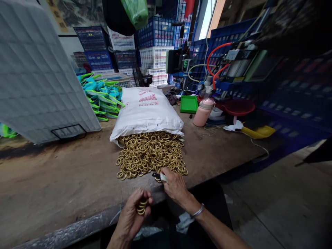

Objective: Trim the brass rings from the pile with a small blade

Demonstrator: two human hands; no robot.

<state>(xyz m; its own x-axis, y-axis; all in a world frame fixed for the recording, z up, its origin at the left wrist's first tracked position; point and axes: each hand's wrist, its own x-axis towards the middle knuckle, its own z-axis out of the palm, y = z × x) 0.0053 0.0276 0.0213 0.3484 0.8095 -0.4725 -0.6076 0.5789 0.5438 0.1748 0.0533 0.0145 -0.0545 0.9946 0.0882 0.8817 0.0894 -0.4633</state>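
My left hand (135, 211) is curled around several brass-coloured rings (141, 206) just over the table's front edge. Pinched in my right hand (175, 186) is a small knife-like tool (163, 176) with a pale body and a flat black tip pointing left; its exact kind is unclear. That tip is at the near edge of a heap of rings (153, 154). The heap spills from the mouth of a white woven sack (147, 110) with red print, which lies on its side on the brown table (85, 173).
A pink bottle (203, 113) and a green tray (188, 104) stand right of the sack. Left are turquoise and lime pieces (103, 95) and a large white ribbed panel (41, 76). A machine with red hoses (237, 64) stands at the right; stacked crates (155, 33) fill the back.
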